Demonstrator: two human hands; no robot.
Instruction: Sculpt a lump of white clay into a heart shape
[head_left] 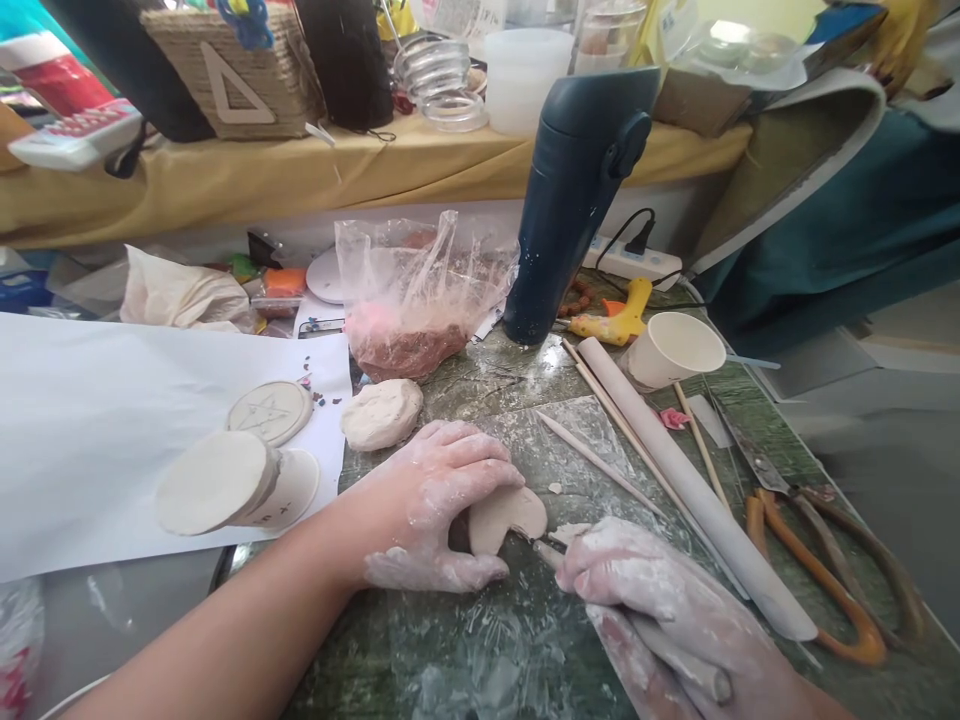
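A flat, pale clay heart (501, 518) lies on the dark green work surface, its notch facing right. My left hand (435, 505) is dusted with white powder and curls around it, fingers on the far side and thumb on the near side. In my right hand (645, 590) a slim clay modelling tool (679, 660) is gripped like a pen, its tip close to the heart's notch. Clay scraps (566, 533) lie by the tip. Beyond my left hand sits a rough lump of white clay (382, 413).
A rolling pin (697, 490), scissors (817, 540) and a paper cup (679, 350) stand to the right. A dark blue flask (566, 210) and a plastic bag of reddish clay (409, 345) are behind. White paper (112, 430) carries a clay-topped cup (217, 480) and a star-marked disc (270, 412).
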